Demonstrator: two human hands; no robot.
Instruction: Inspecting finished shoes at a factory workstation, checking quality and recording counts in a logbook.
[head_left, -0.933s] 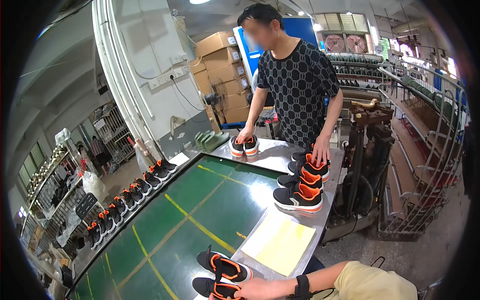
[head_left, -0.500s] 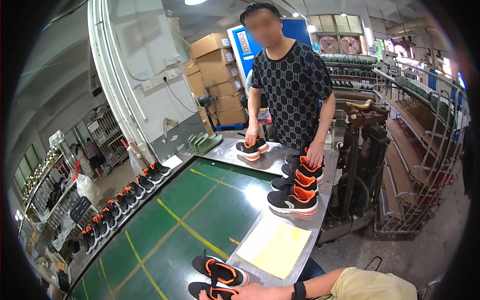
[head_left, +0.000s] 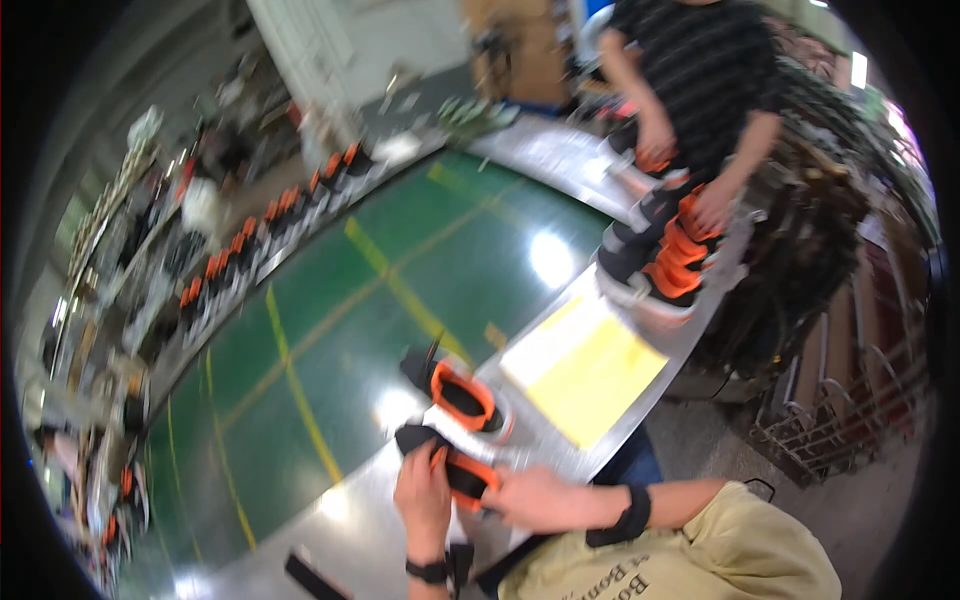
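Observation:
A black sneaker (head_left: 468, 480) with an orange lining lies at the table's near edge. My left hand (head_left: 422, 495) is closed at its front opening, near the tongue. At the heel end, my right hand (head_left: 538, 498) grips the collar, its fingertips partly hidden by blur. Just beyond, the matching sneaker (head_left: 465, 400) stands apart from both hands, its toe pointing left.
A yellow sheet (head_left: 590, 375) lies right of the shoes. Farther back, a person (head_left: 700, 90) handles several similar sneakers (head_left: 650, 260). The green belt surface (head_left: 320, 340) fills the middle, and a row of sneakers (head_left: 250, 240) lines its far left edge.
The view has swung downward and blurred. My left hand now shows at the front of the near sneaker. The co-worker's left hand remains on the far shoes.

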